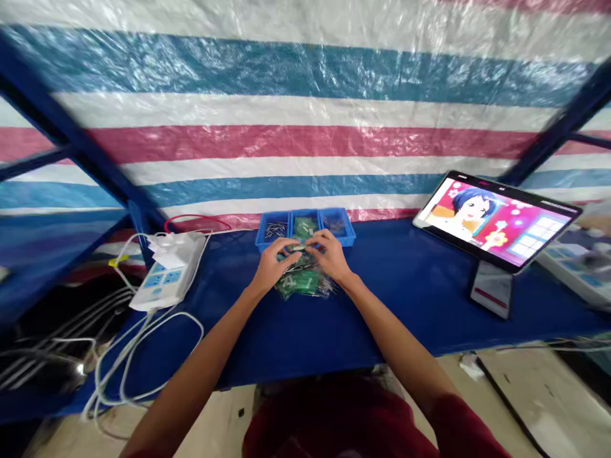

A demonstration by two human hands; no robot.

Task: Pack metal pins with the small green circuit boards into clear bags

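Note:
My left hand (277, 259) and my right hand (329, 254) meet over the middle of the blue table, fingers pinched. Between their fingertips is a small, pale green plastic packet (299, 247); its contents are too small to tell. Just below the hands lies a pile of clear packets with green printing (305, 280), with thin metal pieces among them. Directly behind the hands stand joined blue bins (351, 236). Thin metal pieces (275, 230) fill the left one, green packets (304, 225) the middle one, and small dark parts (335, 226) the right one.
On the left, a white power strip (165, 280) carries a plugged-in adapter, with white cables (128, 356) looping over the table edge. A tablet (496, 219) playing a cartoon leans at the right, a phone (491, 289) below it. Striped plastic sheeting (305, 140) hangs behind.

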